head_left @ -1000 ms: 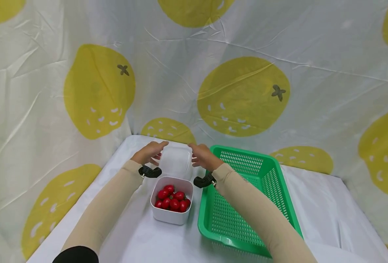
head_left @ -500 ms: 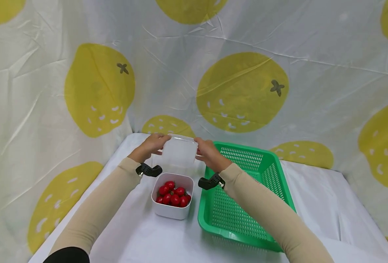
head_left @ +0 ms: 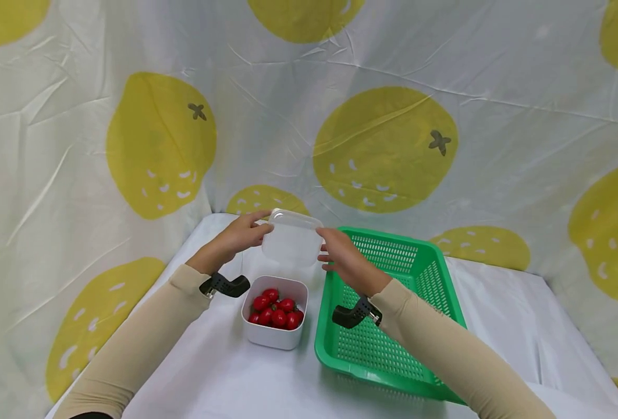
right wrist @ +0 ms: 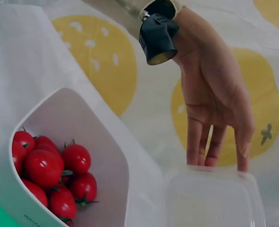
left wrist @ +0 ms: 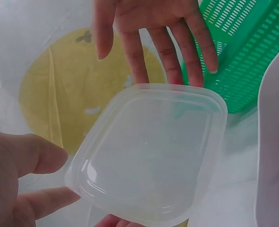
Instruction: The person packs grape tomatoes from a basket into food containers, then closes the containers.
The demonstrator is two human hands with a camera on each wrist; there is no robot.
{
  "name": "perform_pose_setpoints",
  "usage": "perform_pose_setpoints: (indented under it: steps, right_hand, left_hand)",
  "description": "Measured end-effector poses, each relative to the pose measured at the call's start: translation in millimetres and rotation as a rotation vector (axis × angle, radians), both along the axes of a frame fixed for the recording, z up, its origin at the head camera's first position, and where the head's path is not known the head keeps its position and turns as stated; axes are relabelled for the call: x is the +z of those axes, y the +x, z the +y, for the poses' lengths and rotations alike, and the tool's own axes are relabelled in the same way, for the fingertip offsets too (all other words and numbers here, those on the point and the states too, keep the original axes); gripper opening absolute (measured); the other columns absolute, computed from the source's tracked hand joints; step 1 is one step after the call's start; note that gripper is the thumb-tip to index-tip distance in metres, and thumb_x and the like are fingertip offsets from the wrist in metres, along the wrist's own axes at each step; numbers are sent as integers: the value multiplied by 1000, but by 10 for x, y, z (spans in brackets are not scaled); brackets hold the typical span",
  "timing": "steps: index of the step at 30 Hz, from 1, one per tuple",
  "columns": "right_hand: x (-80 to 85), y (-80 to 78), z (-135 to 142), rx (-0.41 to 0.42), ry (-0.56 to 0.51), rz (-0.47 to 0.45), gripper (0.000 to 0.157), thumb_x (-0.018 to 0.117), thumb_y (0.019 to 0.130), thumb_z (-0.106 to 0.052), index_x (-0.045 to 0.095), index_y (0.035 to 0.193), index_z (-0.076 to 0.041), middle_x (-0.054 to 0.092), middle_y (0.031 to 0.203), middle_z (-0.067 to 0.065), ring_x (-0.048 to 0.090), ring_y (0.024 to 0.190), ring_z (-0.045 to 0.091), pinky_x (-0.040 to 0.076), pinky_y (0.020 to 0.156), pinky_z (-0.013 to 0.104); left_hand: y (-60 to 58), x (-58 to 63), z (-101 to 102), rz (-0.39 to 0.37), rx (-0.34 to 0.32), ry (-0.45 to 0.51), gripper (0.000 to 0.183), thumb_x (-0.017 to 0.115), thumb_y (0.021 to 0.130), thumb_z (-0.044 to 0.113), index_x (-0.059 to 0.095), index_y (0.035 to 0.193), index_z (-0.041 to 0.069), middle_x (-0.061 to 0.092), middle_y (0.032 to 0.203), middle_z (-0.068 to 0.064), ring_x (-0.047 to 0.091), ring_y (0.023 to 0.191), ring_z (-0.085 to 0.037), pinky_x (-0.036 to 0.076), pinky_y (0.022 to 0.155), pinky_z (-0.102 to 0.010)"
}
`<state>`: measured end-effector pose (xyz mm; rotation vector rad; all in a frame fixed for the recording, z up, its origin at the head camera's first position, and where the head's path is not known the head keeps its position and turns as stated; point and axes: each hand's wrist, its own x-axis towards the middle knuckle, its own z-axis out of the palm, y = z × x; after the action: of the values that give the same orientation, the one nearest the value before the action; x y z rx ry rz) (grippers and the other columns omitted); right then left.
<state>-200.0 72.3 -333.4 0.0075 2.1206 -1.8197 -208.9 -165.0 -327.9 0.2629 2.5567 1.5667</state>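
My left hand (head_left: pixel 241 234) pinches a clear, square plastic lid (head_left: pixel 294 238) by its left side. In the right wrist view the fingers of that hand (right wrist: pixel 212 94) reach the lid's edge. The lid is held tilted in the air behind a white square container (head_left: pixel 272 336). At the lid's other side is my right hand (head_left: pixel 343 256); the left wrist view shows its fingers (left wrist: pixel 167 52) straight and spread, tips overlapping the lid's edge. Several red cherry tomatoes (right wrist: pixel 44 168), some with green stems, lie in the container, which is uncovered.
A green perforated plastic basket (head_left: pixel 332 343) stands to the right of the container, under my right forearm. Both stand on a white cloth surface (head_left: pixel 209 372). Behind and at the left hangs a pale curtain (head_left: pixel 267 116) with yellow lemon prints.
The lid has risen from behind the container, tilted up and shifted slightly right between both hands. My right hand's fingers have spread, and the basket and container have stayed put.
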Motion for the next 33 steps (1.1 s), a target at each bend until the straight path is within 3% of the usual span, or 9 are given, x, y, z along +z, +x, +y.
perform_pose_setpoints:
  steps: [5,14,20,28,33]
  right_hand:
    - [-30,139,52,24,1,52,62,45,99,-46,26,147,-11,38,139,22,46,123,40,38,105,51]
    - [-124,278,82,8,13,107,58,46,98,-48,38,137,-6,45,131,20,49,122,40,44,100,51]
    - [-152,402,75,63,8,126,61,47,98,-49,42,138,-4,47,134,19,48,125,38,42,102,51]
    - [-197,524,61,80,20,142,61,52,96,-50,45,136,-4,48,136,13,46,126,38,41,104,49]
    - [-215,604,52,89,13,167,60,54,95,-47,47,134,-3,48,136,14,46,128,37,38,106,49]
  left_hand:
    - [164,-18,-17,56,-4,-57,58,52,98,27,32,151,13,56,117,-21,59,102,-35,48,96,-44]
    - [436,-157,-108,114,-17,-45,59,57,96,28,35,150,19,52,135,-17,54,123,-35,43,99,-54]
    - [588,-269,-183,190,-25,-24,53,59,96,28,41,146,21,53,134,-16,55,122,-32,47,97,-49]
    - [716,-419,-206,257,-33,76,48,66,92,27,51,137,21,54,132,-17,54,124,-31,49,95,-41]
    - [816,-515,-208,275,-1,49,47,68,90,34,54,133,22,56,134,-11,55,123,-32,49,95,-43]
